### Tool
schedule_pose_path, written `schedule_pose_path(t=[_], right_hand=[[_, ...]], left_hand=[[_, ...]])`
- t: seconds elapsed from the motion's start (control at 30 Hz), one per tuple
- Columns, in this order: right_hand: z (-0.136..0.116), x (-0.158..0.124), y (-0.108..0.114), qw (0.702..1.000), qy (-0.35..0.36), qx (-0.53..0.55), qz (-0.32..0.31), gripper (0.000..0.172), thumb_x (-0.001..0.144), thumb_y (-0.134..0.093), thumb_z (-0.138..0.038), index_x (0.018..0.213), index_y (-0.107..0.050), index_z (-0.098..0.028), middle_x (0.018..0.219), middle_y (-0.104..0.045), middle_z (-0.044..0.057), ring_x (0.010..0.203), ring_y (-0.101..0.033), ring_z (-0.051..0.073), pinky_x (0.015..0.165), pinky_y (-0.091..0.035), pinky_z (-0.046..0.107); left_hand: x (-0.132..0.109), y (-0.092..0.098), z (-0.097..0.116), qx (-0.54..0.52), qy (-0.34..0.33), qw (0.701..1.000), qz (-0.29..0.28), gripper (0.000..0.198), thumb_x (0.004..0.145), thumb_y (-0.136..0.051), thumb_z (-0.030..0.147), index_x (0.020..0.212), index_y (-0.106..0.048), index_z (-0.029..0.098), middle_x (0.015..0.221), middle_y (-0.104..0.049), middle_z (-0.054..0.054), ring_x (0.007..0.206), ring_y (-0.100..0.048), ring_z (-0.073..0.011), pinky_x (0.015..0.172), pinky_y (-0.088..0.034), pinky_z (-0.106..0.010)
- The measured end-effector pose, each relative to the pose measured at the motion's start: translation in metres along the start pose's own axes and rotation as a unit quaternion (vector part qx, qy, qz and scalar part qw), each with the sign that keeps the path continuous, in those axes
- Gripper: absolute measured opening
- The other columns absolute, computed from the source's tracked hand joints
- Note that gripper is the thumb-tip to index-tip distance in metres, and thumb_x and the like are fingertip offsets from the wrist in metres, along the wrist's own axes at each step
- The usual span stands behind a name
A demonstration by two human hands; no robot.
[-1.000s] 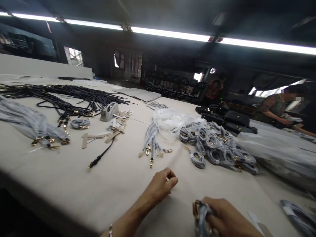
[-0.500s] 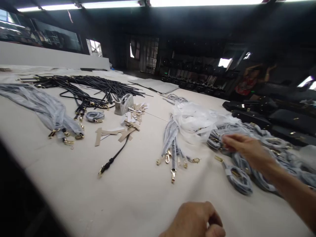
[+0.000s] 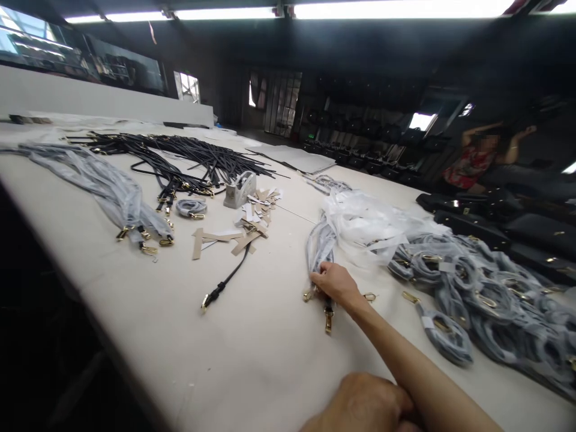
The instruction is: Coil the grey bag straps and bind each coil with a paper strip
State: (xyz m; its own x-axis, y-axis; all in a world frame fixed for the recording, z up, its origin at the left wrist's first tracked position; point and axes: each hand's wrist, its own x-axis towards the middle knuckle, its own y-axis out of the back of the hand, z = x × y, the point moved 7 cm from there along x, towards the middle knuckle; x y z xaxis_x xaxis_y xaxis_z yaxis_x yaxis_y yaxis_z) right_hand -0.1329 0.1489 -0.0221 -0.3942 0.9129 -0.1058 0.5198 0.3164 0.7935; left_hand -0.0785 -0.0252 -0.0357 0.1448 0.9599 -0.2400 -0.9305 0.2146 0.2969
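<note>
A grey tape dispenser [image 3: 234, 197] stands on the pale table [image 3: 252, 360], and I take my bearings from it. Well to its right and nearer the worker lie the wrapped straps [image 3: 324, 237], with gold clasps at their near ends. The worker's right hand [image 3: 336, 282] has its fingers bent down onto them; from here I can't tell whether they are gripped. The left hand [image 3: 366, 402], much nearer the worker than the dispenser, shows curled knuckles but hides its fingertips, so I can't tell what it holds, if anything. Farther right of the dispenser, past some crumpled white plastic [image 3: 360, 219], is a heap of coiled straps [image 3: 490, 300]. Card strips [image 3: 256, 207] litter its near right side; loose black straps [image 3: 202, 150] spread behind it.
</note>
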Motion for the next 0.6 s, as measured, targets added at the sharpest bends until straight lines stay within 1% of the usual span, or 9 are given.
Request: schedule_pose_path(t=[0.1, 0.17, 0.23, 0.33, 0.4, 0.47, 0.5, 0.53, 0.6], right_hand=[[0.017, -0.012, 0.014, 0.993, 0.004, 0.116, 0.028, 0.024, 0.080, -0.065, -0.039, 0.070, -0.059, -0.018, 0.061, -0.055, -0.005, 0.059, -0.053, 0.013, 0.059, -0.041, 0.026], [0.028, -0.027, 0.028, 0.978, 0.001, 0.202, 0.048, 0.029, 0.079, -0.063, -0.046, 0.075, -0.060, -0.018, 0.066, -0.059, -0.003, 0.063, -0.056, 0.014, 0.060, -0.043, 0.026], [0.039, -0.050, 0.043, 0.957, -0.010, 0.282, 0.059, 0.035, 0.076, -0.062, -0.053, 0.080, -0.058, -0.019, 0.071, -0.062, -0.001, 0.065, -0.058, 0.015, 0.061, -0.047, 0.027], [0.053, -0.099, 0.059, 0.924, -0.032, 0.375, 0.061, 0.042, 0.073, -0.065, -0.059, 0.085, -0.054, -0.020, 0.069, -0.058, -0.003, 0.055, -0.054, 0.011, 0.054, -0.047, 0.025], [0.062, -0.140, 0.062, 0.909, -0.047, 0.411, 0.048, 0.046, 0.072, -0.069, -0.060, 0.088, -0.056, -0.019, 0.065, -0.054, -0.005, 0.047, -0.046, 0.008, 0.045, -0.041, 0.022], [0.071, -0.183, 0.057, 0.895, -0.072, 0.440, 0.016, 0.049, 0.072, -0.073, -0.059, 0.090, -0.059, -0.016, 0.064, -0.053, -0.005, 0.044, -0.042, 0.006, 0.040, -0.037, 0.020], [0.075, -0.205, 0.052, 0.887, -0.088, 0.454, -0.007, 0.050, 0.072, -0.074, -0.059, 0.091, -0.061, -0.015, 0.064, -0.054, -0.004, 0.044, -0.042, 0.006, 0.040, -0.037, 0.019], [0.078, -0.227, 0.046, 0.880, -0.102, 0.464, -0.030, 0.050, 0.073, -0.075, -0.059, 0.091, -0.062, -0.014, 0.064, -0.056, -0.003, 0.044, -0.045, 0.006, 0.040, -0.038, 0.019], [0.084, -0.271, 0.036, 0.869, -0.121, 0.473, -0.075, 0.051, 0.073, -0.076, -0.061, 0.089, -0.063, -0.014, 0.064, -0.060, -0.001, 0.045, -0.051, 0.008, 0.042, -0.041, 0.020]], left_hand=[[-0.001, -0.002, 0.011, -0.067, -0.124, 0.989, -0.034, 0.026, 0.074, -0.067, 0.027, 0.098, -0.078, 0.029, 0.088, -0.075, 0.000, 0.075, -0.065, -0.0206, 0.060, -0.045, -0.024], [-0.001, -0.001, 0.018, -0.095, -0.192, 0.976, -0.045, 0.021, 0.074, -0.067, 0.022, 0.092, -0.079, 0.024, 0.077, -0.073, 0.001, 0.070, -0.062, -0.0165, 0.064, -0.045, -0.022], [-0.002, 0.009, 0.027, -0.111, -0.244, 0.963, -0.008, 0.014, 0.075, -0.067, 0.019, 0.083, -0.078, 0.018, 0.071, -0.070, 0.000, 0.063, -0.059, -0.0137, 0.061, -0.044, -0.021], [-0.008, 0.034, 0.036, -0.153, -0.308, 0.934, 0.099, 0.013, 0.081, -0.062, 0.020, 0.075, -0.073, 0.015, 0.071, -0.069, -0.003, 0.064, -0.059, -0.0135, 0.062, -0.045, -0.022], [-0.013, 0.052, 0.035, -0.153, -0.332, 0.910, 0.197, 0.016, 0.087, -0.057, 0.023, 0.082, -0.070, 0.015, 0.079, -0.071, -0.005, 0.071, -0.061, -0.0155, 0.069, -0.048, -0.025], [-0.020, 0.059, 0.036, -0.086, -0.372, 0.884, 0.270, 0.019, 0.087, -0.054, 0.019, 0.101, -0.067, 0.016, 0.099, -0.071, -0.008, 0.090, -0.064, -0.0195, 0.085, -0.050, -0.032], [-0.024, 0.056, 0.038, -0.030, -0.398, 0.873, 0.281, 0.028, 0.085, -0.054, 0.015, 0.112, -0.064, 0.016, 0.112, -0.068, -0.010, 0.103, -0.062, -0.0219, 0.095, -0.047, -0.037], [-0.027, 0.047, 0.041, 0.033, -0.425, 0.862, 0.273, 0.039, 0.082, -0.055, 0.011, 0.120, -0.060, 0.018, 0.124, -0.064, -0.011, 0.117, -0.056, -0.0240, 0.104, -0.042, -0.041], [-0.035, 0.021, 0.045, 0.145, -0.464, 0.845, 0.222, 0.050, 0.080, -0.054, 0.007, 0.129, -0.054, 0.020, 0.137, -0.057, -0.009, 0.133, -0.045, -0.0254, 0.114, -0.032, -0.045]])
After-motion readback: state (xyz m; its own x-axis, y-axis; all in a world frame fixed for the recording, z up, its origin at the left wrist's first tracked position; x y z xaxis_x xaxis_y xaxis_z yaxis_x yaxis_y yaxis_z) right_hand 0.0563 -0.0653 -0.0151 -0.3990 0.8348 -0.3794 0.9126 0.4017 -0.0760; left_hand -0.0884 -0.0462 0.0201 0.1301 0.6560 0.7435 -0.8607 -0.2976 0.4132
